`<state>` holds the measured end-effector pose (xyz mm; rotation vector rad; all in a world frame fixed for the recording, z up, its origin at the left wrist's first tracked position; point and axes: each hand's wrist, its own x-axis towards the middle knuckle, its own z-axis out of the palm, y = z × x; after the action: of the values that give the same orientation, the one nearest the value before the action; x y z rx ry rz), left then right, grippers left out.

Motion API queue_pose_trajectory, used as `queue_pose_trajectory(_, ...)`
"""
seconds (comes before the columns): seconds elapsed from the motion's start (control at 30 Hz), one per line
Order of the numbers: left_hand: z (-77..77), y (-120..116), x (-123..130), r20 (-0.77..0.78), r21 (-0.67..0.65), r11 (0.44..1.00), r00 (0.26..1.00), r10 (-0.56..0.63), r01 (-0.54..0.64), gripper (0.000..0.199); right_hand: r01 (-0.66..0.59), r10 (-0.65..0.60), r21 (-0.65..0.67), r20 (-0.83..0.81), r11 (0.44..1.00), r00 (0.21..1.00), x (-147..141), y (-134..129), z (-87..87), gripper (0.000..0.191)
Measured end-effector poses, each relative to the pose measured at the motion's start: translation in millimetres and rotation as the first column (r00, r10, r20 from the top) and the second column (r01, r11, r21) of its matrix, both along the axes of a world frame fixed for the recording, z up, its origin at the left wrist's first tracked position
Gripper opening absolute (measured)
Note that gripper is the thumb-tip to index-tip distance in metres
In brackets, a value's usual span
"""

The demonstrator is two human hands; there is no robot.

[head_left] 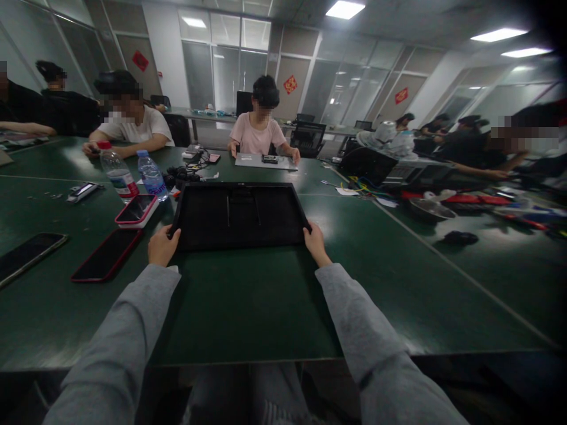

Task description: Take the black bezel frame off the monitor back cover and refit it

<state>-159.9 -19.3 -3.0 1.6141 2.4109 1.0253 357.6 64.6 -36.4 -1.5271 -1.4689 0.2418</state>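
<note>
- Two grips are engaged: the left grip (163, 247) and the right grip (316, 243) are each closed on the black monitor housing (204, 221).
- Left grip: clamped on the left short side, close to the near corner, thumb inward.
- Right grip: clamped on the right short side, also close to the near corner.
- Housing position: directly between the grips, extending away from the wearer; its long axis runs left to right, from one grip to the other. Neither grip is nearer; both are in contact.
- Housing attitude: recessed face with raised rim visible. Whether its underside touches the table (248, 313) cannot be determined.
- Left of the housing: a red-edged phone (107, 255) lies just beside the left grip; a pink-edged phone (137, 208) and two plastic bottles (153, 177) (121, 179) stand beyond.
- Far side: a person in a pink shirt (258, 133) handles a grey panel (252, 161).
- Right of the housing, well apart: a metal bowl (430, 211) and loose cables (361, 188).
</note>
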Motion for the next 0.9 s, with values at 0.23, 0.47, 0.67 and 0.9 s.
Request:
queue_pose_trajectory(0.23, 1.6, 1.5, 1.2, 0.029, -0.017, 1.0, 0.999, 0.013, -0.012, 0.053, 0.009, -0.009, -0.002, 0.018, 1.0, 1.0, -4.3, 4.0, 4.6, 0.045)
queue_pose_trajectory(0.47, 11.0, -7.5, 18.8, -0.144, 0.168, 0.985, 0.987, 0.064, -0.039, 0.061, 0.15, -0.157, 0.048, 0.286, 0.988, 0.945, -22.3, -12.6, 19.0, 0.055)
queue_pose_trajectory(0.67, 15.2, -9.0, 77.6, -0.347, 0.213, 0.946, 0.924, -0.159, 0.243, 0.056, 0.063, -0.118, 0.125, 0.504, 0.99, 0.856, -78.5, -38.3, 35.4, 0.053)
queue_pose_trajectory(0.9, 10.5, -1.2, 117.5, -0.436, 0.08, 0.889, 0.818, -0.375, 0.451, 0.058, -0.171, 0.102, 0.061, 0.595, 0.983, 0.797, -145.6, -46.3, 32.8, 0.052)
